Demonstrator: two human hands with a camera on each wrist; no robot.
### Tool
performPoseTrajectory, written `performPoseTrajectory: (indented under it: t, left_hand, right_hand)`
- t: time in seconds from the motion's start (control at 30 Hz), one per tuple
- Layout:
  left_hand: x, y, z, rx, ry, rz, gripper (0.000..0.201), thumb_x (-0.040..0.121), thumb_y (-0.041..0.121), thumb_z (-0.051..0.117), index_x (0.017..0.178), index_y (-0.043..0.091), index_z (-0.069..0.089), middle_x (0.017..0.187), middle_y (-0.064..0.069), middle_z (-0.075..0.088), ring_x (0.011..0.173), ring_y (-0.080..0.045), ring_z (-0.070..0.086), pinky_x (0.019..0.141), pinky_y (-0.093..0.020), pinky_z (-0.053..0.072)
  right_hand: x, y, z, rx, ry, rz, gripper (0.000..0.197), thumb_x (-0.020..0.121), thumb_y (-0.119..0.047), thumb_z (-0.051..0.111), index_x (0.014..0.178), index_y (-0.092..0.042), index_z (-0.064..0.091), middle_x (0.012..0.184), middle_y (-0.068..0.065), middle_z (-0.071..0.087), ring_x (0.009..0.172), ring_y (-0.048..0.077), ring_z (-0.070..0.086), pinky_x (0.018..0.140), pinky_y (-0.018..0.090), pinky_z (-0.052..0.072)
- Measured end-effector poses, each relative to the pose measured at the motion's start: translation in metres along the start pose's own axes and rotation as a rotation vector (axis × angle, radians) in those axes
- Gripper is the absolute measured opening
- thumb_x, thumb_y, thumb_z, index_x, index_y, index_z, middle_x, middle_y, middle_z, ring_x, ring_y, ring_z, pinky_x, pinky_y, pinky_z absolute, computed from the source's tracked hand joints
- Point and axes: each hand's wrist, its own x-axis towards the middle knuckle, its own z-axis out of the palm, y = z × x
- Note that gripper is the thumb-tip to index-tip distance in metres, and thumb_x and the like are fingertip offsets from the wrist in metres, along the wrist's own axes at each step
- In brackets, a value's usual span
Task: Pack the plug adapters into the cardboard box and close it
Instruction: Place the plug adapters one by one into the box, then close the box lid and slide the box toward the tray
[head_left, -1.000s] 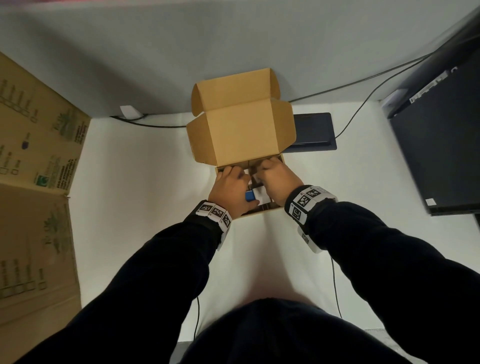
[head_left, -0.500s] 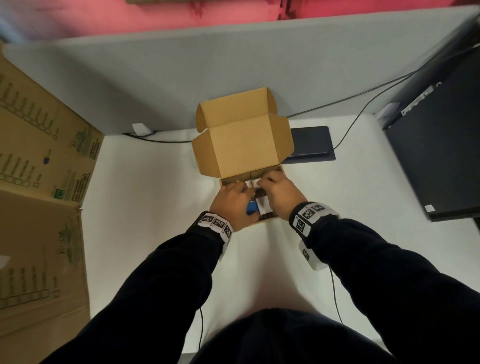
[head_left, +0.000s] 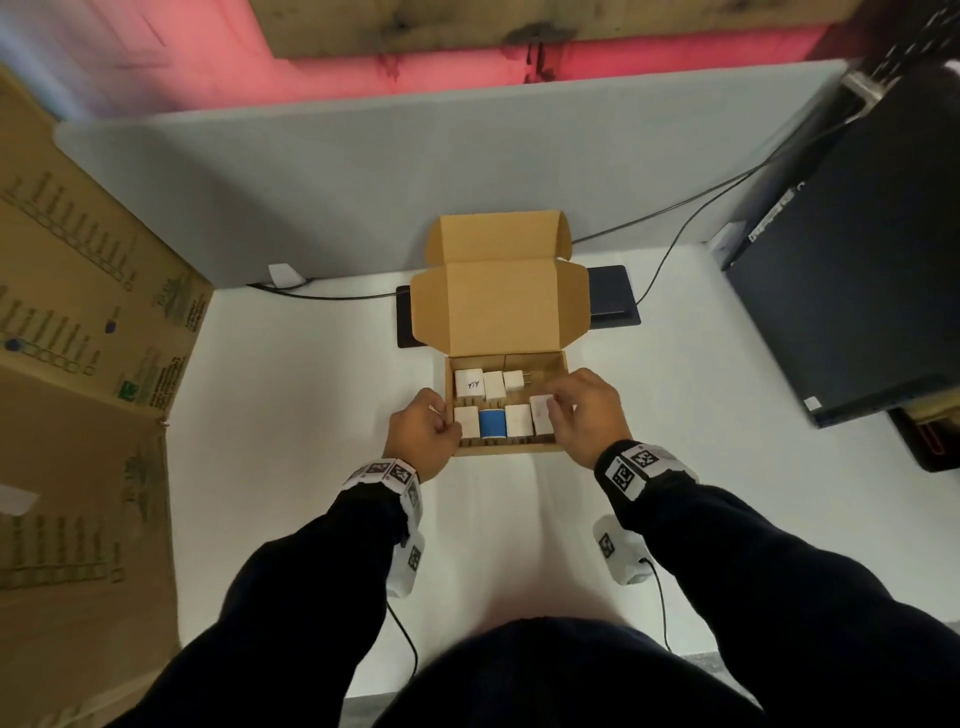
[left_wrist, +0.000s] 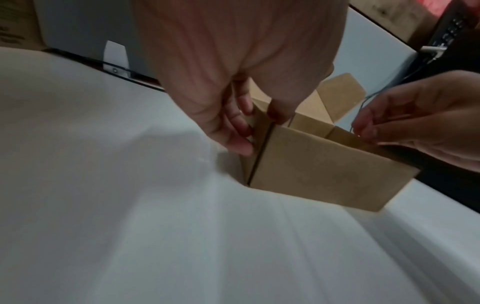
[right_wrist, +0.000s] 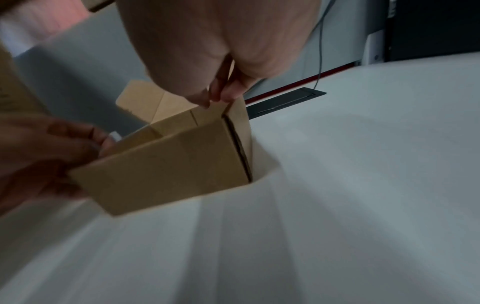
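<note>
The cardboard box (head_left: 506, 451) stands open on the white table, its lid (head_left: 498, 306) raised at the back. Inside are two rows of plug adapters: three white ones behind, and in front a white one, a blue one (head_left: 491, 423) and two more white ones. My left hand (head_left: 441, 423) grips the box's left wall at the front corner, thumb inside and fingers outside (left_wrist: 241, 133). My right hand (head_left: 553, 408) reaches in at the right wall and pinches the rightmost white adapter (head_left: 540, 426). In the right wrist view its fingertips (right_wrist: 207, 98) meet just inside the box (right_wrist: 168, 168).
Large printed cardboard sheets (head_left: 78, 364) stand along the left. A dark computer case (head_left: 857, 291) sits at the right. A flat dark pad (head_left: 613, 296) lies behind the box, with cables (head_left: 322, 296) along the grey partition (head_left: 363, 182).
Both hands have moved apart from the middle of the box to its sides, uncovering the adapters. The lid now stands further back. The head view has tilted upward.
</note>
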Motion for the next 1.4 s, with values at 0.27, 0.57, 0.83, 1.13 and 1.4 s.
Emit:
performPoseTrajectory:
  t: [0.27,0.57,0.83,1.13,1.4]
  left_hand:
    - [0.030,0.030,-0.024,-0.402,0.106,-0.156,0.038,0.087,0.048,0.048,0.108,0.024,0.068,0.115,-0.003,0.070,0.112,-0.029,0.063,0.103,-0.044,0.049]
    - [0.049,0.070,-0.025,-0.757,0.204,-0.190,0.073,0.100,0.064,0.025,0.085,0.013,0.075,0.091,-0.007,0.080,0.099,-0.025,0.072,0.106,-0.049,0.048]
    - [0.024,0.046,-0.043,-0.755,-0.112,-0.213,0.074,0.098,0.072,0.013,0.108,0.028,0.072,0.112,-0.001,0.074,0.113,-0.019,0.061,0.118,-0.059,0.023]
    - [-0.026,0.014,-0.015,-0.144,-0.163,0.058,0.033,0.099,0.027,0.062,0.128,0.018,0.072,0.120,0.001,0.066,0.116,-0.017,0.061,0.094,-0.019,0.037]
    - [-0.060,-0.025,0.007,-0.300,-0.276,-0.211,0.053,0.090,0.028,0.070,0.140,0.022,0.053,0.120,-0.010,0.070,0.099,-0.025,0.072,0.088,-0.050,0.062]
  right_hand:
    - [0.048,-0.002,-0.042,0.687,0.255,0.657,0.034,0.091,-0.056,0.051,0.105,-0.028,0.063,0.106,0.001,0.067,0.099,0.026,0.066,0.092,0.049,0.055]
    - [0.080,-0.008,-0.073,0.730,-0.163,0.607,0.084,0.087,-0.081,0.013,0.114,-0.023,0.068,0.097,0.012,0.076,0.097,0.030,0.070,0.094,0.051,0.048]
    - [0.049,-0.009,-0.089,0.588,-0.271,0.609,0.081,0.087,-0.080,0.009,0.112,-0.030,0.068,0.098,0.014,0.073,0.093,0.028,0.066,0.090,0.048,0.046]
    - [-0.031,0.009,-0.054,0.385,-0.252,0.563,0.070,0.069,-0.066,0.074,0.129,-0.035,0.055,0.124,0.000,0.059,0.106,0.024,0.062,0.093,0.046,0.054]
    - [-0.081,0.026,-0.021,0.352,-0.375,0.616,0.049,0.090,-0.039,0.064,0.135,-0.025,0.052,0.123,0.002,0.065,0.103,0.027,0.065,0.085,0.042,0.056]
